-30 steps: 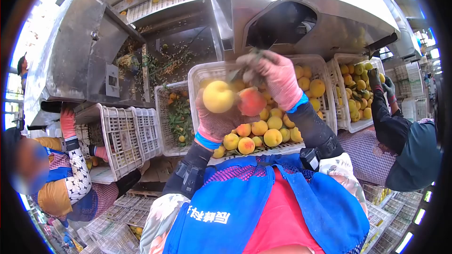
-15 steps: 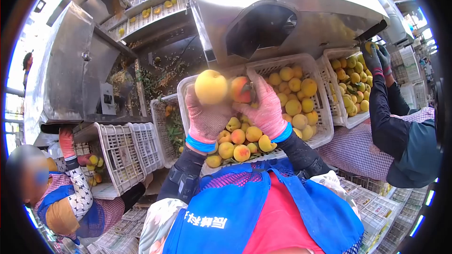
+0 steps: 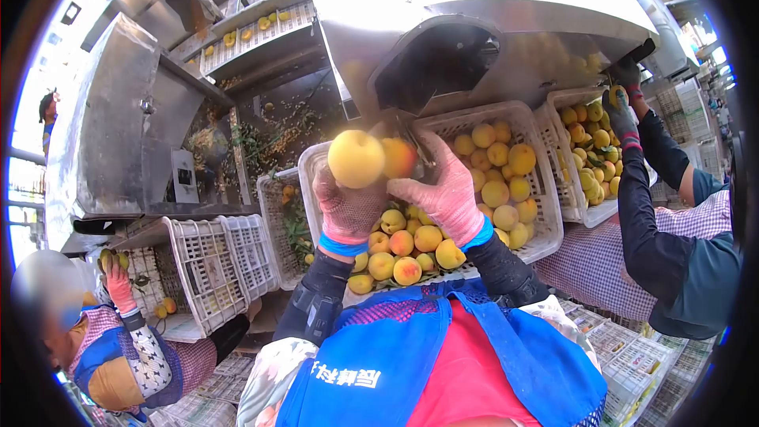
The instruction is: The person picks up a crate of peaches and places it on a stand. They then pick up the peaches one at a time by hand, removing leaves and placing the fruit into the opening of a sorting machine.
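Observation:
My left hand (image 3: 352, 209), in a pink mesh glove, is closed around a large yellow peach (image 3: 356, 159). A second, red-and-yellow peach (image 3: 399, 158) sits between my two hands, touching or very near the first. My right hand (image 3: 444, 190), in a similar glove, curls at this peach's right side, thumb below it. A thin, dark, blurred object (image 3: 423, 149) shows between its thumb and fingers; I cannot make out its kind. Both hands are over a white plastic crate (image 3: 545, 190) holding many peaches (image 3: 407, 270).
A metal machine with a dark opening (image 3: 435, 63) stands ahead. A second peach crate (image 3: 560, 130) is at right, where a co-worker's gloved hands (image 3: 624, 111) handle fruit. At left are white crates (image 3: 209, 277) and another co-worker's raised pink glove (image 3: 118, 281).
The two peaches and my hands have shifted slightly down. My right hand has turned a little around the red-and-yellow peach. The left co-worker's hand has lifted fruit out of the crate.

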### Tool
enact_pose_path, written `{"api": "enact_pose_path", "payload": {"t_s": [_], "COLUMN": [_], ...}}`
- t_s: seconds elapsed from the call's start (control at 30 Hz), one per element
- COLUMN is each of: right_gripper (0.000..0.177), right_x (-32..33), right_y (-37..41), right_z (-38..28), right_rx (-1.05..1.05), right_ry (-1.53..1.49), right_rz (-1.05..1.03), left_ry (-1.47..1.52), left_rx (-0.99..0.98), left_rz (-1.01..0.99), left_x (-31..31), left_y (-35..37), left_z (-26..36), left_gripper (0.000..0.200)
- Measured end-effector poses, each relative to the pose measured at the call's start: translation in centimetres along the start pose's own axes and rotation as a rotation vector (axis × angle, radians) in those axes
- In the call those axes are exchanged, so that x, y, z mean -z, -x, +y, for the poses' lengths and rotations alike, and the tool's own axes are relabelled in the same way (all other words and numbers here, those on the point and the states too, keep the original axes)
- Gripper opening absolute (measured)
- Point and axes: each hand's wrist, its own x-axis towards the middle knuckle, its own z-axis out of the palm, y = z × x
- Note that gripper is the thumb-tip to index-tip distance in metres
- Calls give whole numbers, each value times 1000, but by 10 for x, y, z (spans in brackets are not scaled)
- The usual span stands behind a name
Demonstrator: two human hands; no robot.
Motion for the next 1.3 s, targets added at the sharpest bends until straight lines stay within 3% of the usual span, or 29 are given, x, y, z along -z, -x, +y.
{"api": "enact_pose_path", "payload": {"t_s": [0.1, 0.13, 0.2, 0.3, 0.4, 0.57, 0.63, 0.73, 0.83, 0.93, 1.07, 1.13, 1.17, 1.2, 1.23, 1.27, 1.3], "right_gripper": [94, 93, 92, 89, 86, 76, 66, 50, 48, 45, 22, 21, 31, 43, 68, 88, 101], "right_x": [-1, 0, 5, 5, 4, 8, 8, 6, 6, 5, -7, -36, -51, -58, -75, -86, -87], "right_y": [-4, -5, -9, -11, -28, -67, -71, -73, -108, -147, -108, -69, -55, -49, -44, -24, -15], "right_z": [-17, -17, -16, -14, 9, 39, 32, 47, 42, 41, -10, -35, -39, -56, -76, -90, -89], "right_rx": [-99, -61, 15, -18, 110, 455, 498, 465, 614, 488, 495, 305, 424, 777, 734, 727, 688], "right_ry": [395, 357, 284, -180, -241, 461, 662, 770, 952, 992, 332, -188, -9, 407, 380, 624, 670], "right_rz": [-6, -26, -66, -54, 84, 348, 367, 395, 449, 408, 513, 389, 286, 6, -362, -344, -338], "left_ry": [-529, -694, 149, 298, 268, 256, 258, 245, 243, 287, 345, 436, 672, 380, 212, 38, -11], "left_rx": [-112, -135, 0, 0, 25, 87, 117, 143, 148, 171, 243, 287, 259, 201, 151, 118, 99], "left_rz": [-14, -21, -88, -89, -29, -33, -16, -13, 6, 34, -43, -184, -221, 20, 104, 195, 139], "left_x": [7, 6, -4, -4, -9, -12, -8, -5, -9, -15, 2, 18, 20, 12, 9, 6, 13], "left_y": [4, 3, -2, -10, -9, 1, 2, 1, -2, -5, -6, -2, 1, 9, 11, 14, 11], "left_z": [0, 0, -2, -4, -1, -8, -10, -11, -12, -12, -8, -13, -17, -23, -25, -26, -23], "left_gripper": [77, 79, 82, 71, 76, 88, 89, 87, 84, 79, 76, 77, 76, 74, 72, 69, 67]}}
